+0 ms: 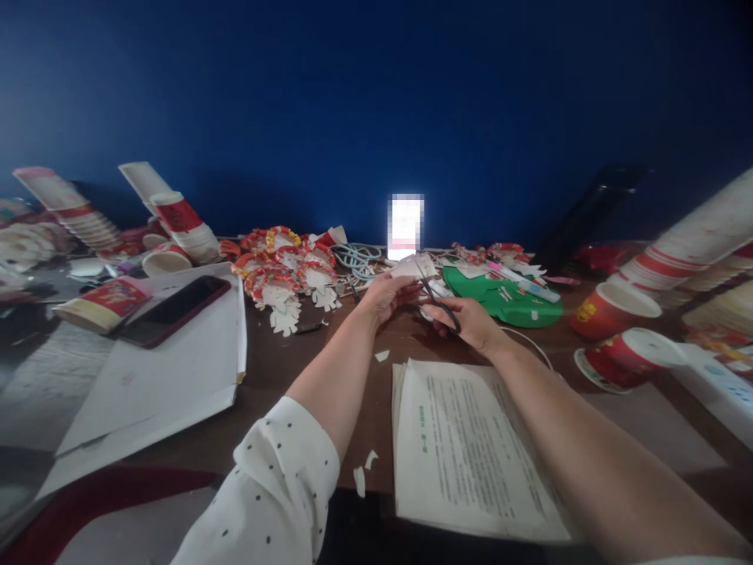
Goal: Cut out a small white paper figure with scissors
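Note:
My left hand [385, 298] pinches a piece of white paper [412, 265] above the middle of the table. Dark-handled scissors [434, 297] are gripped in my right hand [467, 320], just to the right. Their blades point up and away, against the paper; whether they are cutting into it I cannot tell. Behind my hands stands a bright, blurred-out screen [405, 226]. Below them lies a stack of printed pages [471, 455]. Small white paper scraps [382, 356] are scattered on the brown table [318, 369].
Red-and-white paper-cut pieces [288, 267] are heaped at the left, near a phone [176, 310] on white sheets [147, 384]. A green sheet [500, 298] with pens lies at the right. Stacked paper cups [185, 227] and red cups [615, 310] flank both sides, with a power strip [721, 388].

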The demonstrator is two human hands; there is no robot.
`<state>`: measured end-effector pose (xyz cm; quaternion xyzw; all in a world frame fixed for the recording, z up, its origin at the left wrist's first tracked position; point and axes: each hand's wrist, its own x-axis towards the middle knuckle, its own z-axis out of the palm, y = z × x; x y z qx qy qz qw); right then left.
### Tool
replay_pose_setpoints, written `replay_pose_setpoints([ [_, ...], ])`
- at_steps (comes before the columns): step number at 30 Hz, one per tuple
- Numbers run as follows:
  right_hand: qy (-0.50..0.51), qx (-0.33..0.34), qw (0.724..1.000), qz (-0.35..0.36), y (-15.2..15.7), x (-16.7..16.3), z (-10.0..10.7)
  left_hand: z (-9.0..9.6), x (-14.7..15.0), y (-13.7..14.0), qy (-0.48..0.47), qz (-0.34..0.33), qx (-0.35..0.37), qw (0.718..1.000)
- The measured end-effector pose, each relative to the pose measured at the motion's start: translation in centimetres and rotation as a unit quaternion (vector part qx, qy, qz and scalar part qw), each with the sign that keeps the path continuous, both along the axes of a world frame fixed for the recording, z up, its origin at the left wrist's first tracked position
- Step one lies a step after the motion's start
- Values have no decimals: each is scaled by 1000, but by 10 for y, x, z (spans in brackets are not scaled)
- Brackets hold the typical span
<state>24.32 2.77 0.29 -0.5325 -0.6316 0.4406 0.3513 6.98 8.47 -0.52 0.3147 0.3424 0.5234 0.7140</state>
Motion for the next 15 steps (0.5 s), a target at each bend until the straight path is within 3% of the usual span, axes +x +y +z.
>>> replay_pose_setpoints([
  [15, 4, 8, 1000, 4, 0, 0, -1, 1, 1, 0, -7, -4, 12, 1000],
])
